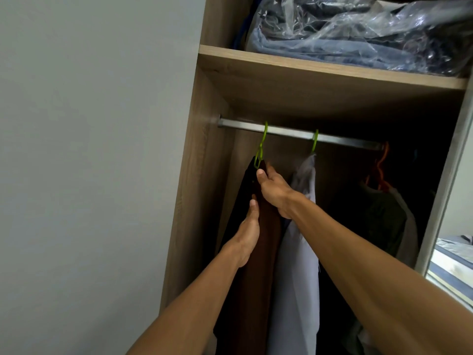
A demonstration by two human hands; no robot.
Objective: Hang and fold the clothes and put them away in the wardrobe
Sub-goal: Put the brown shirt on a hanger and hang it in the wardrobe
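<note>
— Which step?
— Hanging: the dark brown cloth garment (pixel 258 278) is on a lime-green plastic hanger (pixel 261 147), hooked on the steel rail (pixel 289 131). My right hand (pixel 275 193) and left hand (pixel 247 234) both clutch it.
— Next?
— Probably release gently.

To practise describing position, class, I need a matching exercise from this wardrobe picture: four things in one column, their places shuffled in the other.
Things
1. dark brown garment
2. pale lilac shirt
3. clear plastic bag of blue clothes
4. orange plastic hanger

Places
A. on the wooden top shelf
B. on the metal rail, right of both green ones
C. held by the left hand and right hand, under the leftmost green plastic hanger
D. under the other green plastic hanger

Pairs: 1-C, 2-D, 3-A, 4-B
</note>
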